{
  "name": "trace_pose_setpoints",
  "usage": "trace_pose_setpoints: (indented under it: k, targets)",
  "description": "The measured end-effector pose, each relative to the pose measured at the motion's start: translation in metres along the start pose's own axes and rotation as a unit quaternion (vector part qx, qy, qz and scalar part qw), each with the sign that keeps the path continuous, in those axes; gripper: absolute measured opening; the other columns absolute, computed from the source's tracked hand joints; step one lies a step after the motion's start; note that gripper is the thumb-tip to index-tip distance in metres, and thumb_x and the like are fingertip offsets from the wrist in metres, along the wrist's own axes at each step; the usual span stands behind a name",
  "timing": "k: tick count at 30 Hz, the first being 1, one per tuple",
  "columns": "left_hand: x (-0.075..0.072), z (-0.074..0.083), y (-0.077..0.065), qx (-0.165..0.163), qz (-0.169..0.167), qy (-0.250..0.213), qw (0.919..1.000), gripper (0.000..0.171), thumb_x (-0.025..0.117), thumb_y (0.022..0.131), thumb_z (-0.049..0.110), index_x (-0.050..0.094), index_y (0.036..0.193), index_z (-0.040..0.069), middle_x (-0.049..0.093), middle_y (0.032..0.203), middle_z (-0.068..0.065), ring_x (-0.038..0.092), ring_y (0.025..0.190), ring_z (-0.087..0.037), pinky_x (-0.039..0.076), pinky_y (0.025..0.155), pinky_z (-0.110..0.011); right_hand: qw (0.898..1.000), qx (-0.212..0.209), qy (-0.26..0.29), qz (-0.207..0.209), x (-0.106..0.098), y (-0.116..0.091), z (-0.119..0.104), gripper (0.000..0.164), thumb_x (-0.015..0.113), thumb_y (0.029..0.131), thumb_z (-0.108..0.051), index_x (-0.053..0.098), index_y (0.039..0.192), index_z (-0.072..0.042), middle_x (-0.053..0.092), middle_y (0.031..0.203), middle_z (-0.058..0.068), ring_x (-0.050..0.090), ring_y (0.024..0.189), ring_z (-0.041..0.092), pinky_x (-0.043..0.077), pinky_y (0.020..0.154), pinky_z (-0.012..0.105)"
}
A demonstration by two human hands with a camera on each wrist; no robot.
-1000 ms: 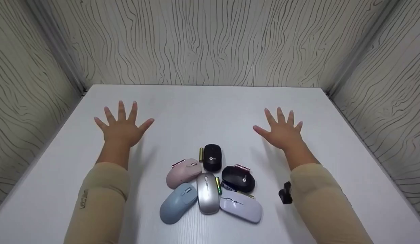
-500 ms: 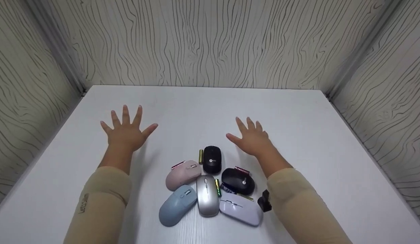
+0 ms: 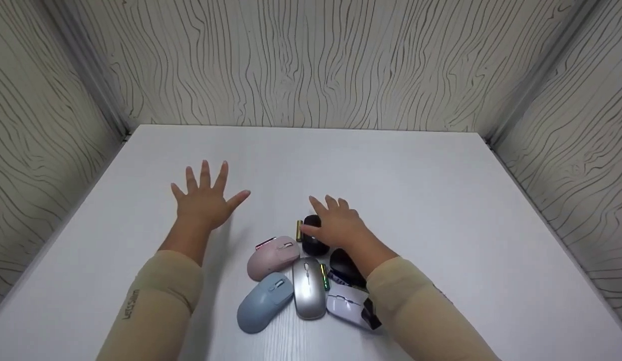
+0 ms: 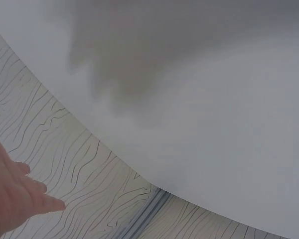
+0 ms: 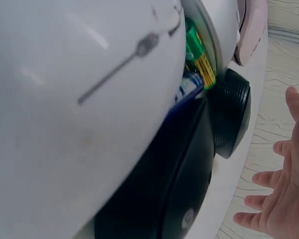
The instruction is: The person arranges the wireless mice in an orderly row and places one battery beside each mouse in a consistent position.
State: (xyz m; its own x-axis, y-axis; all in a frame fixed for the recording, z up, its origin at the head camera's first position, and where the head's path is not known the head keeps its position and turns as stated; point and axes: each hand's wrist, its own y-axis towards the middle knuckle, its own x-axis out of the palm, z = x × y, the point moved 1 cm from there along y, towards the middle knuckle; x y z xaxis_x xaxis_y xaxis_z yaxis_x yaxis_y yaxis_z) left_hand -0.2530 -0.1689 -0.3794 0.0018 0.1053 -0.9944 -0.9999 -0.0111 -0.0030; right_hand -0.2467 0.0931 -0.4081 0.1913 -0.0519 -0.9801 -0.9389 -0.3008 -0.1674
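Nearest on the white surface, a blue mouse, silver mouse and white mouse lie left to right. Behind them sit a pink mouse and, to the right, a partly hidden black mouse. Over the farthest mouse, also black, hangs the right hand, fingers loosely parted, grasping nothing. Farther left, the left hand fans its fingers wide, likewise holding nothing, well apart from the mice.
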Motion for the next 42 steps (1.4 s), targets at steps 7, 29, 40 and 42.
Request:
trace_pose_setpoints:
  k: [7, 29, 40, 42]
  targets:
    - [0.007, 0.022, -0.009, 0.024, -0.003, -0.019, 0.9995, 0.087, 0.018, 0.072, 0.077, -0.002, 0.139, 0.026, -0.001, 0.143, -0.017, -0.007, 0.126, -0.043, 0.001, 0.090, -0.065, 1.000, -0.006, -0.008, -0.017, 0.010, -0.001, -0.004, 0.076, 0.036, 0.076, -0.069, 0.022, 0.138, -0.027, 0.025, 0.139, 0.012, 0.023, 0.123, 0.035, 0.028, 0.093, 0.049]
    - [0.046, 0.068, -0.060, 0.119, -0.083, -0.095, 0.9849, 0.067, 0.063, 0.069, 0.051, 0.046, 0.125, 0.018, 0.038, 0.129, -0.010, 0.036, 0.115, -0.030, 0.040, 0.082, -0.046, 0.999, -0.011, 0.011, -0.043, 0.020, -0.003, -0.006, 0.079, 0.048, 0.074, -0.063, 0.024, 0.137, -0.024, 0.026, 0.137, 0.014, 0.031, 0.118, 0.034, 0.035, 0.088, 0.047]
    - [0.049, 0.070, -0.058, 0.145, -0.094, -0.105, 0.9793, 0.053, 0.064, 0.070, 0.043, 0.055, 0.111, 0.011, 0.054, 0.092, -0.004, 0.051, 0.079, -0.019, 0.044, 0.069, -0.038, 0.998, -0.025, 0.017, -0.056, 0.018, 0.000, -0.005, 0.086, 0.056, 0.068, -0.061, 0.021, 0.138, -0.024, 0.028, 0.136, 0.011, 0.033, 0.116, 0.031, 0.039, 0.083, 0.045]
    - [0.049, 0.070, -0.059, 0.142, -0.097, -0.107, 0.9793, 0.053, 0.064, 0.070, 0.044, 0.055, 0.111, 0.011, 0.055, 0.092, -0.004, 0.051, 0.078, -0.018, 0.044, 0.068, -0.037, 0.998, -0.030, 0.013, -0.055, 0.018, 0.001, -0.004, 0.088, 0.058, 0.067, -0.058, 0.022, 0.138, -0.023, 0.029, 0.135, 0.011, 0.034, 0.114, 0.029, 0.040, 0.083, 0.043]
